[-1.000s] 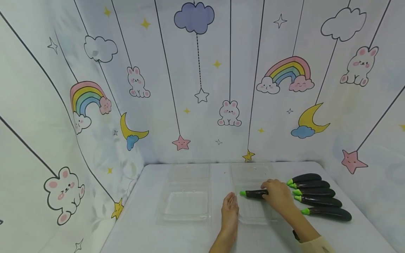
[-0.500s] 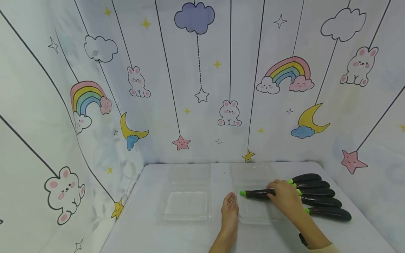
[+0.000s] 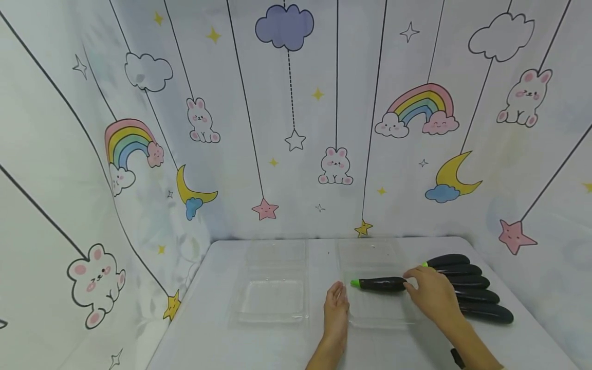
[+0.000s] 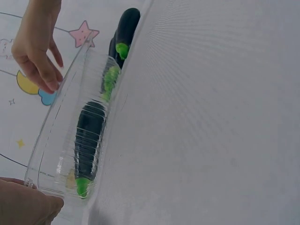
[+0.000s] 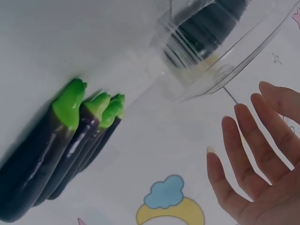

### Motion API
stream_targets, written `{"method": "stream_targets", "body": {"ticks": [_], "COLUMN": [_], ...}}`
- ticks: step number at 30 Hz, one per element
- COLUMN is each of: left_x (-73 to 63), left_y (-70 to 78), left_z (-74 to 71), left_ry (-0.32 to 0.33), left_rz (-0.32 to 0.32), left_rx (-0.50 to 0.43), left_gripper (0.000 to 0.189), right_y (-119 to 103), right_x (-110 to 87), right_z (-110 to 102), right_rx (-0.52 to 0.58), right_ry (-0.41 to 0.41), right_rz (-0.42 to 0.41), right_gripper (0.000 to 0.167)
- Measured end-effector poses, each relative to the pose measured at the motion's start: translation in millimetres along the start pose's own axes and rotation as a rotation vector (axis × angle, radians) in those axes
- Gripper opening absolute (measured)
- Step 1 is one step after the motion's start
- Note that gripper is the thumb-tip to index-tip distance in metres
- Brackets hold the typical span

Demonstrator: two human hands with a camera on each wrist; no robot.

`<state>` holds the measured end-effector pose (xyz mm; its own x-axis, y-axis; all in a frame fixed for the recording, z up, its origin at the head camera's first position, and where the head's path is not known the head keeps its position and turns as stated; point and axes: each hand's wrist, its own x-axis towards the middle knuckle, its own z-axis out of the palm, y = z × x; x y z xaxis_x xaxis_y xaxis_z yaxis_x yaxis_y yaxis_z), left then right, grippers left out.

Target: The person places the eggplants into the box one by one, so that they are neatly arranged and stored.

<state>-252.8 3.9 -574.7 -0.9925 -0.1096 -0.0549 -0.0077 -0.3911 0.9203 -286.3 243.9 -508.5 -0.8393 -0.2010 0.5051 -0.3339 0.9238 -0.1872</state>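
A dark eggplant with a bright green stem end lies in the right-hand clear plastic box, stem toward the left. My left hand rests against that box's left side, fingers straight. Over the box's right end hovers my right hand, its fingers apart and loosely bent. In the right wrist view those fingers hold nothing, and the eggplant shows through the clear wall. The left wrist view has the whole eggplant inside the box, below the right hand.
Several more eggplants lie in a row at the table's right, partly hidden behind the right hand. A second clear box stands on the left with its lid part laid back. A patterned curtain closes off the back.
My right hand has let go of the eggplant and shifted right along it, away from the stem. The eggplant now lies in the box. My left hand has stayed put.
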Motion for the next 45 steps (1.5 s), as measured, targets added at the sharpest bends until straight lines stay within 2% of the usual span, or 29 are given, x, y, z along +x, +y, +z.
{"method": "stream_targets", "body": {"ticks": [7,15,23,31,36,45], "left_x": [-1.4,-0.2,1.3,1.5,0.3,2.0], "left_y": [2.6,1.7,0.9,-1.3,-2.0,-0.9], "left_z": [-0.5,0.9,-0.4,-1.5,-1.5,-1.7], "left_ry": [0.004,0.007,0.006,0.000,-0.004,0.006], "left_rz": [-0.002,-0.016,-0.001,-0.011,0.001,-0.021], "left_rx": [0.015,0.015,0.020,0.010,0.028,0.023], "left_gripper": [0.053,0.057,0.060,0.060,0.060,0.057], "right_y": [10.6,18.1,29.7,46.8,56.9,78.5], "right_x": [-9.1,-15.3,-20.8,-28.2,-32.1,-35.5], "right_z": [-3.8,-12.1,-10.8,-13.4,-13.9,-16.4], "right_rx": [-0.008,-0.019,-0.019,-0.019,-0.030,-0.037], "right_ry": [0.014,-0.070,-0.128,-0.126,-0.163,-0.233], "right_rz": [0.038,0.113,0.190,0.202,0.232,0.264], "right_gripper": [0.015,0.015,0.017,0.020,0.025,0.033]}}
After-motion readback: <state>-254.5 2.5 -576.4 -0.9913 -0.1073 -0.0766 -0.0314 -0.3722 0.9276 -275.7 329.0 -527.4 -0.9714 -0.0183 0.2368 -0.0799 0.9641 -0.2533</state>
